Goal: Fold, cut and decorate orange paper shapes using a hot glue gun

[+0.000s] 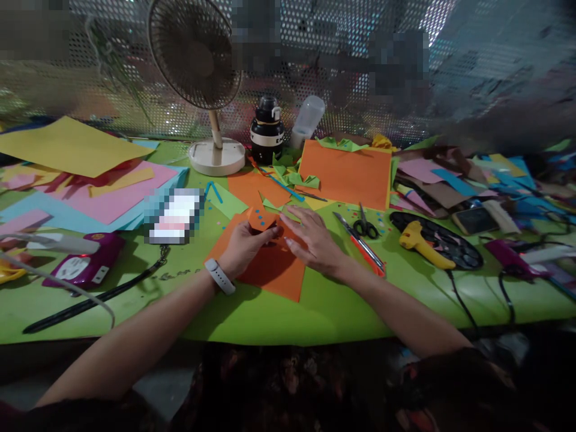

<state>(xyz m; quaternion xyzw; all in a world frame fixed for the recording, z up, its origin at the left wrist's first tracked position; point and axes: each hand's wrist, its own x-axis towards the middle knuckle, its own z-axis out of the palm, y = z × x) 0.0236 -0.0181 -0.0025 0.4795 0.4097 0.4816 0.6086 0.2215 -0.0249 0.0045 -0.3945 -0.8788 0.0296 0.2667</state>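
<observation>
My left hand [245, 245], with a white band at the wrist, grips a small folded orange paper piece [261, 218] marked with blue dots. The thumb lies along the near side of the piece. My right hand [312, 239] is just to the right of it, fingers spread and their tips close to the folded piece; whether they touch it cannot be made out. Beneath both hands an orange sheet [281, 277] lies on the green table [252, 324].
Right of my hands lie a red cutter knife [366, 252], black scissors [365, 228] and a yellow glue gun [427, 246] on a black tray. A phone [177, 216], fan [216, 157], black bottle [267, 135] and coloured paper piles [130, 192] surround the work spot.
</observation>
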